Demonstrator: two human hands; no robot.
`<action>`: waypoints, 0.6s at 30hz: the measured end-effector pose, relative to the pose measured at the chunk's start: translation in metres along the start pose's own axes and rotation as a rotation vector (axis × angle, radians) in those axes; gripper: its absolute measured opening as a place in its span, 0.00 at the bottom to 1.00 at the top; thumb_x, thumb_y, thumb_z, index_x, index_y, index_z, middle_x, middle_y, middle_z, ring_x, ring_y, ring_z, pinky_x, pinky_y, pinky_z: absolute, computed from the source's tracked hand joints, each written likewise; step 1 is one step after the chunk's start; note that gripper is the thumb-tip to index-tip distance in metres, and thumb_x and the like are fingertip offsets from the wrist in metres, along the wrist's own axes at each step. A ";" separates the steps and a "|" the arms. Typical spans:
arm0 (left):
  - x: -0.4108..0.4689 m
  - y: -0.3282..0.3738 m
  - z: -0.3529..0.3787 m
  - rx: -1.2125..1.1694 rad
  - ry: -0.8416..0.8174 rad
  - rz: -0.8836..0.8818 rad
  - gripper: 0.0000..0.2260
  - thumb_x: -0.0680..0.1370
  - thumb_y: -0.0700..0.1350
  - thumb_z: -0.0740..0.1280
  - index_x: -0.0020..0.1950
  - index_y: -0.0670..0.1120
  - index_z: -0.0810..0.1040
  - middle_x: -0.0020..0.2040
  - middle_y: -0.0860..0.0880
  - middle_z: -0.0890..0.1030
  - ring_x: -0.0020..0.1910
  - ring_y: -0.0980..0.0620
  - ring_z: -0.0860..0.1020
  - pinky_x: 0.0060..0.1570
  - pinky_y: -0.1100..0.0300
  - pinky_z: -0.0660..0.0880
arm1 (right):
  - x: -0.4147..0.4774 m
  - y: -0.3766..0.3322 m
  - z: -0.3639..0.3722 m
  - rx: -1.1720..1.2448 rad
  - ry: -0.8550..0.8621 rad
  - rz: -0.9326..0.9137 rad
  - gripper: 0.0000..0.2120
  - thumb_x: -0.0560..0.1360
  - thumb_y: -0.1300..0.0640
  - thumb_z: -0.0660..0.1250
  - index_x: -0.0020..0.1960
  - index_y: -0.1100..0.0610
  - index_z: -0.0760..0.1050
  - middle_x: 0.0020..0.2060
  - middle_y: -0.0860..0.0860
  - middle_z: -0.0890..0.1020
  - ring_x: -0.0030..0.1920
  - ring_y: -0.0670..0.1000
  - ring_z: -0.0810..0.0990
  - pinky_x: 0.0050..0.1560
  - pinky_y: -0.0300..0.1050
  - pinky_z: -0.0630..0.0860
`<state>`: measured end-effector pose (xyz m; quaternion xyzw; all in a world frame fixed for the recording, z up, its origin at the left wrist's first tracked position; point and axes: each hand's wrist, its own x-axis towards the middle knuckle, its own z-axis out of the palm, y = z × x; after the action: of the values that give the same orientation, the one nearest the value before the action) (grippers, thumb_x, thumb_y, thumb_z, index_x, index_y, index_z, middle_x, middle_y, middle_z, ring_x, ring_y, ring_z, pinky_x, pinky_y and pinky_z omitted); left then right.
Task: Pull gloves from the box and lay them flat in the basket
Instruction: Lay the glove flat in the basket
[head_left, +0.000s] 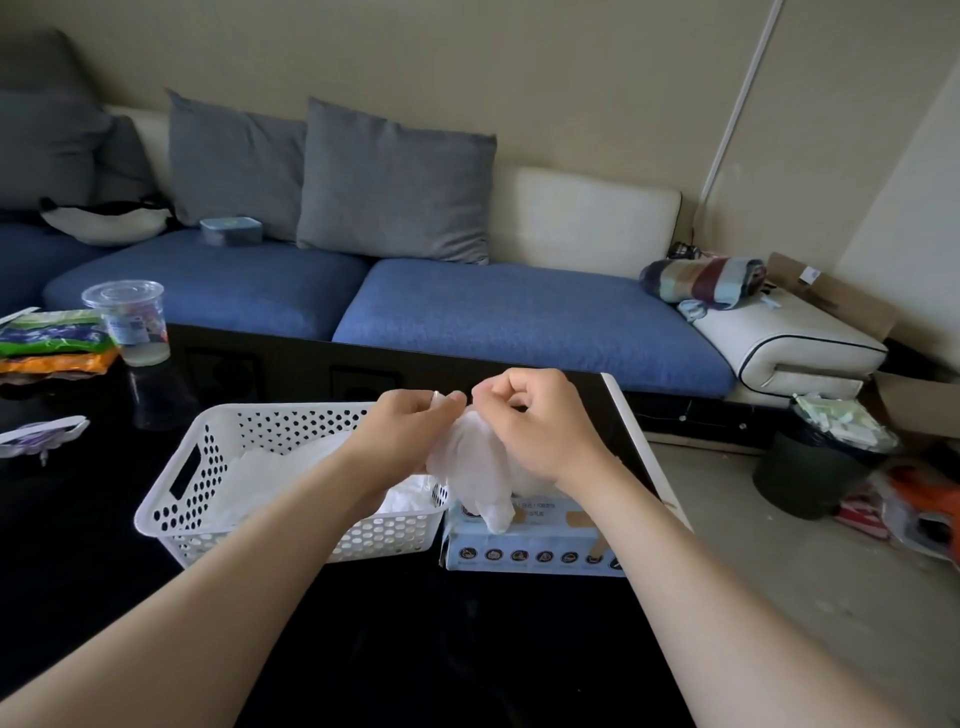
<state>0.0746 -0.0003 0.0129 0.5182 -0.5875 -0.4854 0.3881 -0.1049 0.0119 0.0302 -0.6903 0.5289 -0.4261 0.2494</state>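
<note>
Two bare forearms reach up from the lower edge, both hands pinching one glove at centre frame.

The thin white glove (470, 467) hangs from the curled fingers of the left hand (400, 431) and right hand (540, 423), its lower end reaching the top of the pale blue box (535, 551). Just left of the box, a white perforated basket (202, 467) holds more gloves (270, 467) on the black worktop (389, 649).

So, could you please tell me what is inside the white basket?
Thin white gloves lie on the floor of the basket. The left hand and forearm cover its right part, so what lies there cannot be seen.
</note>
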 end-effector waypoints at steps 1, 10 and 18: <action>0.001 -0.002 -0.001 0.006 0.012 0.005 0.26 0.83 0.58 0.66 0.55 0.33 0.80 0.49 0.35 0.83 0.46 0.40 0.83 0.55 0.42 0.84 | 0.000 0.001 0.001 0.012 -0.044 0.017 0.17 0.79 0.58 0.72 0.32 0.52 0.79 0.45 0.46 0.89 0.51 0.41 0.86 0.54 0.42 0.80; 0.000 0.003 -0.009 -0.057 0.204 0.061 0.23 0.85 0.59 0.63 0.43 0.40 0.76 0.38 0.44 0.74 0.37 0.46 0.74 0.40 0.52 0.71 | -0.003 -0.011 -0.001 0.152 -0.229 0.211 0.13 0.78 0.52 0.77 0.60 0.48 0.78 0.42 0.50 0.89 0.41 0.48 0.87 0.45 0.48 0.80; -0.006 -0.001 -0.027 0.104 0.205 0.042 0.25 0.85 0.60 0.63 0.35 0.45 0.65 0.33 0.47 0.64 0.33 0.48 0.64 0.36 0.56 0.62 | -0.002 -0.018 0.007 0.235 -0.372 0.271 0.11 0.77 0.56 0.69 0.36 0.55 0.81 0.38 0.56 0.82 0.44 0.55 0.81 0.52 0.54 0.79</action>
<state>0.1021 0.0010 0.0185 0.5720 -0.5798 -0.3905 0.4291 -0.0900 0.0191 0.0406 -0.6458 0.5085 -0.3130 0.4757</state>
